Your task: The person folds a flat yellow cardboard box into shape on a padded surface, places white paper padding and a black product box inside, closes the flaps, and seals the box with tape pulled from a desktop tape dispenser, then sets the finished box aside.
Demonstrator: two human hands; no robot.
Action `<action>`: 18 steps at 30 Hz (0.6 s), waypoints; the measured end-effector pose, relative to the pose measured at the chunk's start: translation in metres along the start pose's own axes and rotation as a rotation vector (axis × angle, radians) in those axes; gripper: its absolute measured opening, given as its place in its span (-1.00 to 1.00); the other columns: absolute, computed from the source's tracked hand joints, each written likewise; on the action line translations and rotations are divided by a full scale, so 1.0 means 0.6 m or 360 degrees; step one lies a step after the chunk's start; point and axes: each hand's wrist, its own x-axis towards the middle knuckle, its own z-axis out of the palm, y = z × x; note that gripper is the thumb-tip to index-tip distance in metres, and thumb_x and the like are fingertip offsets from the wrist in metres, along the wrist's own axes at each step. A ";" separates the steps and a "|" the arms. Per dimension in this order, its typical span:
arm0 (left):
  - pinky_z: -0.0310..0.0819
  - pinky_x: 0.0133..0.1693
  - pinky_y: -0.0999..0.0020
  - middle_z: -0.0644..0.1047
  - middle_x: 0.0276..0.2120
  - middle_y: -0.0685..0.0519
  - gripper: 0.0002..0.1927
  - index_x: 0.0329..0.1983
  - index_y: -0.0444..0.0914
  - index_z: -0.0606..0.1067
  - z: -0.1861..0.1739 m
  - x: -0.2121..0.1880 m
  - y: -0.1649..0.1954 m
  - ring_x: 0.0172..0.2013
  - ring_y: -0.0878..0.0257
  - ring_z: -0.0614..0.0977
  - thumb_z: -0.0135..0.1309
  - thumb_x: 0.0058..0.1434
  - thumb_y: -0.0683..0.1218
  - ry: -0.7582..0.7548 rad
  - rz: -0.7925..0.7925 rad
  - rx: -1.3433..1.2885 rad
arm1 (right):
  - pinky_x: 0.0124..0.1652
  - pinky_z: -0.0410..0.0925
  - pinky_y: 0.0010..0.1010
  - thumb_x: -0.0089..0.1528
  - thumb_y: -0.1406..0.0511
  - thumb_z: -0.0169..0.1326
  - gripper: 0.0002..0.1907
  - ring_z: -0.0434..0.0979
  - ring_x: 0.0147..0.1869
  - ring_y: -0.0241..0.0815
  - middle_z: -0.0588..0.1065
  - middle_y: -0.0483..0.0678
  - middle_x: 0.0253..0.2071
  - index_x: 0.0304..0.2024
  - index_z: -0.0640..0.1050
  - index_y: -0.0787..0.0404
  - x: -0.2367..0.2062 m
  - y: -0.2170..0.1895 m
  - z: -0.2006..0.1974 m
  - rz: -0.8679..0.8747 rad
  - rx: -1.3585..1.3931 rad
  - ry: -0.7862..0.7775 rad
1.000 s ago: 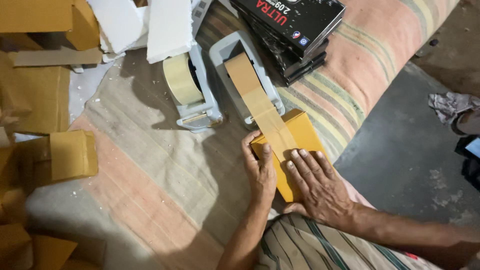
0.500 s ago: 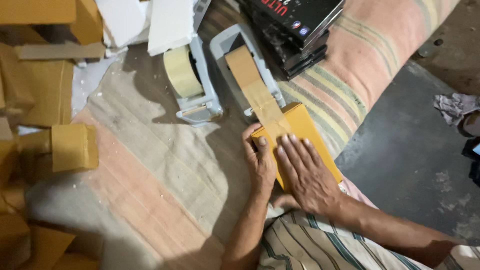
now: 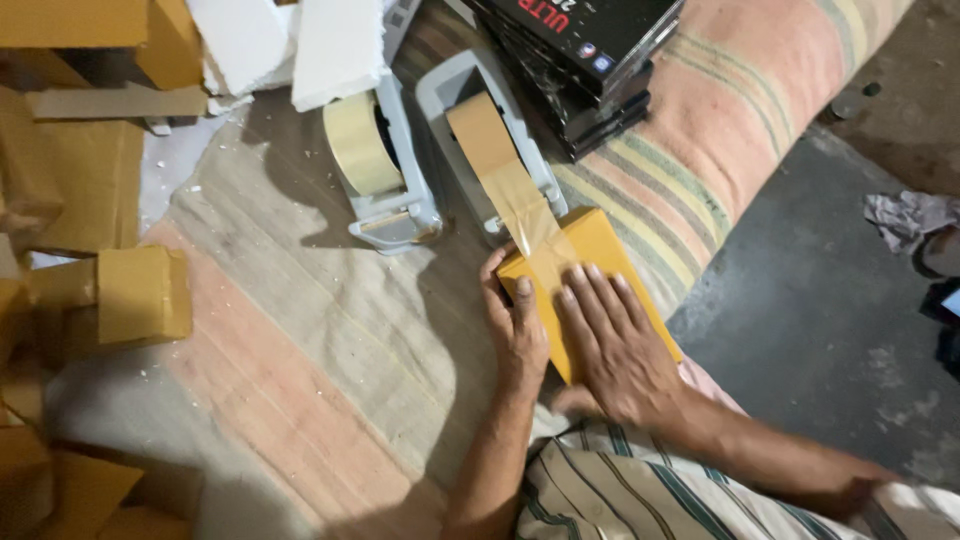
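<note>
A small yellow-brown cardboard box (image 3: 590, 243) lies on the striped cloth in the middle of the view. My right hand (image 3: 617, 345) lies flat on its top, fingers spread, pressing a strip of brown tape (image 3: 520, 205) down. My left hand (image 3: 517, 322) grips the box's left edge. The tape runs from the box's far end up to a brown roll in a grey tape dispenser (image 3: 455, 95).
A second grey dispenser with a pale tape roll (image 3: 362, 143) stands to the left. Black flat boxes (image 3: 590, 55) are stacked at the top. Cardboard boxes (image 3: 143, 295) and white foam pieces (image 3: 290, 40) lie on the left. Bare dark floor (image 3: 810, 300) is on the right.
My right hand has slid forward along the box top over the tape. The left hand stays on the box's left edge.
</note>
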 end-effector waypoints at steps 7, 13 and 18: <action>0.40 0.16 0.19 0.43 0.16 -0.12 -0.29 0.35 -0.35 0.24 -0.006 -0.001 -0.011 0.11 0.13 0.46 -0.07 0.45 0.30 0.0000 -0.0039 0.0041 | 0.43 -0.07 0.11 0.17 -0.35 -0.23 0.17 0.03 0.57 0.29 0.10 0.40 0.46 0.40 0.12 0.52 -0.049 0.012 0.002 -0.0121 0.0007 -0.0145; 0.36 0.19 0.22 0.39 0.15 -0.08 -0.30 0.36 -0.29 0.22 -0.010 0.005 -0.008 0.12 0.17 0.43 0.02 0.44 0.29 -0.0011 0.0097 0.0054 | 0.41 -0.08 0.07 0.07 -0.32 0.01 0.28 -0.04 0.55 0.42 -0.02 0.54 0.46 0.44 0.05 0.54 0.068 0.091 -0.028 0.0159 -0.0093 0.0238; 0.42 0.11 0.25 0.40 0.10 -0.03 -0.31 0.32 -0.21 0.20 -0.014 0.005 -0.001 0.07 0.20 0.45 0.09 0.38 0.30 -0.0143 -0.0083 0.0055 | 0.38 0.17 -0.12 0.11 0.12 0.35 -0.08 0.23 0.48 0.00 0.25 0.11 0.35 0.39 0.20 0.21 0.116 0.138 -0.034 0.0315 0.1490 -0.0027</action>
